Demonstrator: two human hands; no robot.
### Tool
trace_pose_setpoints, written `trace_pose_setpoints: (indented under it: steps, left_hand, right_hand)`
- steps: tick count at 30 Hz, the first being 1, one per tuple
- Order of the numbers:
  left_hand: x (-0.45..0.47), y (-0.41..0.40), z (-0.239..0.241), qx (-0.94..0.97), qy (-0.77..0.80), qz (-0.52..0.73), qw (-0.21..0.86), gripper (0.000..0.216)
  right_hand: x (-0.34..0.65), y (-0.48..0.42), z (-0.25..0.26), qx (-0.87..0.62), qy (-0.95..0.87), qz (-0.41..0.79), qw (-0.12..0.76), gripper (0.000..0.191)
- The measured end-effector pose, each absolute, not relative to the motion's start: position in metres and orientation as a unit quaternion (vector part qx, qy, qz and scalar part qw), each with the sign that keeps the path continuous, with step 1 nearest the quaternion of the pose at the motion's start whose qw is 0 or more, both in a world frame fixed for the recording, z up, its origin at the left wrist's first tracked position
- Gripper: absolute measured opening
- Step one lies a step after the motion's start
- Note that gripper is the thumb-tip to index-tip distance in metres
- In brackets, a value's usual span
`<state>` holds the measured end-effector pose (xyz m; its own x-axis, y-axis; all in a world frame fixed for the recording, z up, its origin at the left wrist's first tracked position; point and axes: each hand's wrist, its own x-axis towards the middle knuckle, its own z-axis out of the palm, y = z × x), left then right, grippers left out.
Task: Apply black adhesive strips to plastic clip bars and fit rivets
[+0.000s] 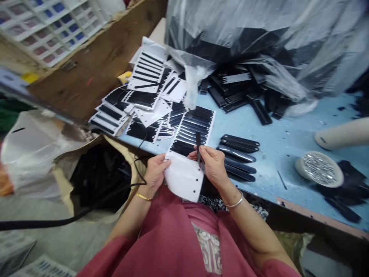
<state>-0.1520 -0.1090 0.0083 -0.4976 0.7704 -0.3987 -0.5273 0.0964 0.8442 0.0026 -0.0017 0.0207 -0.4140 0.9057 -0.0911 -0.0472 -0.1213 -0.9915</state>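
My left hand (156, 169) grips the left edge of a long white card (184, 175), its thumb on top. Rows of glossy black strips (194, 125) cover the card's far part, while its near part is bare white with small dark holes along the right edge. My right hand (213, 163) pinches a narrow black strip (198, 143) that points away from me over the card's right edge. Just right of that hand, several loose black strips (238, 159) lie side by side on the blue table; the top ones look textured. The fingertips under the card are hidden.
More white cards with black strips (147, 73) are heaped at the back left. Clear plastic (245, 23) covers dark pieces behind a pile of black strips (233, 90). A cup of shiny metal bits (321, 169) stands right on the blue table (276, 146). An open sack (100, 177) sits left.
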Motion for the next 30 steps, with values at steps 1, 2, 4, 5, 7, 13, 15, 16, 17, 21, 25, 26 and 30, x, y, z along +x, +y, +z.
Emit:
trace_pose_setpoints:
  steps: [1,2,4,5,7,13,15,16,17,21,25,26,30]
  left_hand:
    - [-0.154,-0.110,0.005,0.113,0.577,0.660,0.468,0.040]
    - [-0.157,-0.111,0.001,0.126,0.601,0.652,0.445,0.041]
    - [-0.163,-0.113,-0.007,0.193,0.662,0.619,0.375,0.045]
    - [-0.166,-0.114,-0.010,0.244,0.704,0.587,0.316,0.047]
    - [-0.171,-0.115,-0.011,0.354,0.774,0.503,0.147,0.048]
    - [-0.142,-0.087,0.030,0.542,0.703,0.456,-0.064,0.031]
    - [-0.117,-0.063,0.045,0.550,0.656,0.506,0.106,0.025]
    - [-0.105,-0.049,0.050,0.538,0.633,0.517,0.206,0.023]
    - [-0.094,-0.035,0.054,0.522,0.607,0.519,0.300,0.022]
    - [-0.067,0.009,0.057,0.436,0.501,0.490,0.565,0.025]
    - [-0.062,0.028,0.054,0.377,0.480,0.490,0.622,0.025]
    - [-0.062,0.030,0.054,0.371,0.482,0.492,0.623,0.025]
    - [-0.060,0.033,0.054,0.356,0.484,0.494,0.628,0.025]
  right_hand:
    - [0.007,0.001,0.027,-0.389,-0.530,0.642,0.394,0.034]
    - [0.014,0.005,0.034,-0.386,-0.525,0.635,0.415,0.032]
    - [0.035,0.012,0.047,-0.393,-0.548,0.586,0.450,0.027]
    - [0.048,0.015,0.052,-0.402,-0.573,0.546,0.461,0.025]
    - [0.079,0.020,0.059,-0.418,-0.643,0.448,0.459,0.020]
    - [0.137,0.031,0.055,-0.393,-0.772,0.279,0.415,0.012]
    - [0.139,0.030,0.051,-0.368,-0.793,0.272,0.403,0.014]
    - [0.138,0.030,0.050,-0.358,-0.801,0.267,0.399,0.015]
    - [0.137,0.030,0.049,-0.349,-0.808,0.260,0.397,0.016]
    - [0.141,0.035,0.048,-0.353,-0.819,0.225,0.392,0.017]
    - [0.157,0.044,0.046,-0.382,-0.808,0.197,0.403,0.031]
    - [0.161,0.046,0.045,-0.386,-0.806,0.193,0.406,0.030]
    - [0.168,0.052,0.040,-0.375,-0.815,0.181,0.403,0.014]
